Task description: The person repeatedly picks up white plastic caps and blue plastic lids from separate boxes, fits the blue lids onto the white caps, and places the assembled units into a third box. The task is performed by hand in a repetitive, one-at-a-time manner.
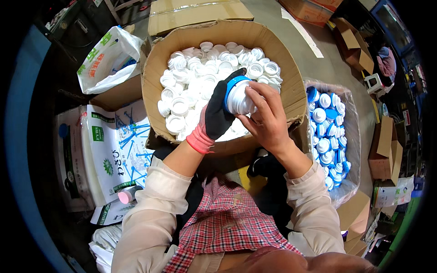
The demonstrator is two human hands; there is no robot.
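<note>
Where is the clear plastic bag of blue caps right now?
In the head view, the clear plastic bag of blue caps sits on the person's right, right beside the brown cardboard box of white inserts.

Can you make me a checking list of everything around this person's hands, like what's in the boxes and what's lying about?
Surface: concrete floor, no table seen.
Job's things: blue-and-white cap held over the cardboard box; the box is full of white caps; a clear bag on the right holds blue caps.
Clutter: printed sacks and a white plastic bag on the left, a pink bottle, more cartons on the right.
Grippers: left hand wears a black glove with a pink cuff and grips the cap; bare right hand pinches it too.
Cables: nothing seen.
Surroundings: crowded storeroom, dark edges.
</note>
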